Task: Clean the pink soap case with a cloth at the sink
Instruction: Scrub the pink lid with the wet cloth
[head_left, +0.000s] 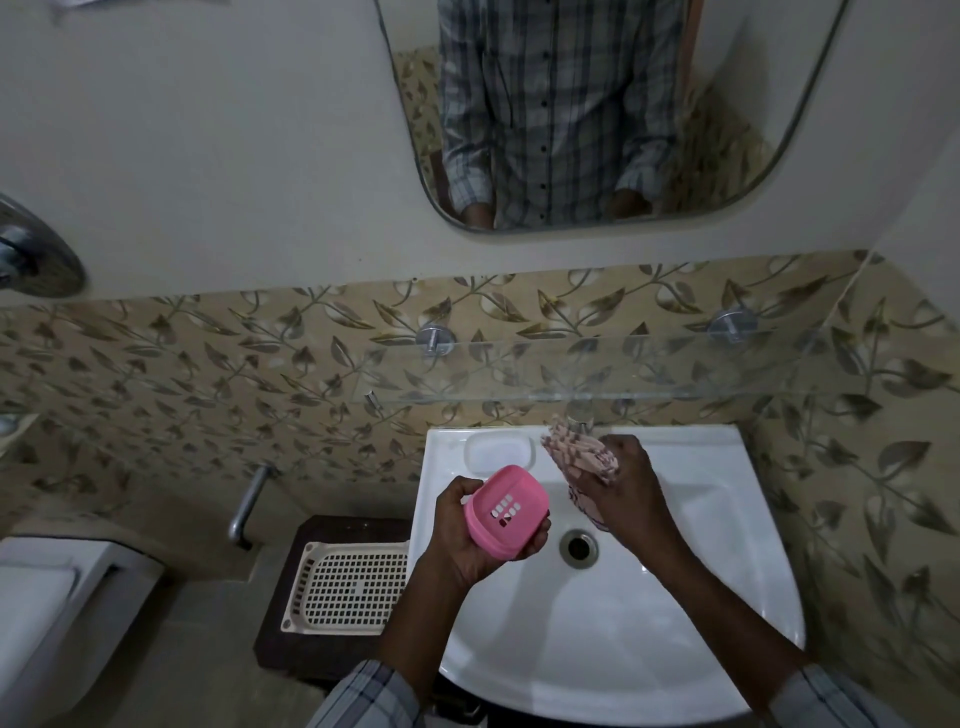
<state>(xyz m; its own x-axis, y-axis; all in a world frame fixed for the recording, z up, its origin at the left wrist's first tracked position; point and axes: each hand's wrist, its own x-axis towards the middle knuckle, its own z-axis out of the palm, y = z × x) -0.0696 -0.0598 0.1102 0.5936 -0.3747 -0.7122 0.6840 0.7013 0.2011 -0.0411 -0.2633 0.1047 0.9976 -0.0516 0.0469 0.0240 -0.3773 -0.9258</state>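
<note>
- The left hand (467, 540) held the pink soap case (506, 512), fingers and thumb curled round its edges.
- The case sat tilted in the palm above the left part of the sink (675, 649). Its slotted face was turned up towards the camera.
- The right hand (628, 491) gripped a bunched cloth (571, 449), fingers closed round it, over the back of the basin.
- The cloth was pale with pinkish stripes. Part of it stood up above the fist and part hung below.
- Cloth and case were near each other but apart, with no contact seen.
- The drain (578, 547) lay between and below the two hands.
- A moulded soap recess (500, 451) was noted in the sink rim, just behind the case.
- A glass shelf (649, 364) was fixed to the leaf-patterned tiles above the sink, and a mirror (727, 156) hung higher up.
- A cream perforated tray (348, 587) rested on a dark stand to the left of the sink, with a white toilet (52, 597) farther left.
- Both sleeves were of a checked fabric.
</note>
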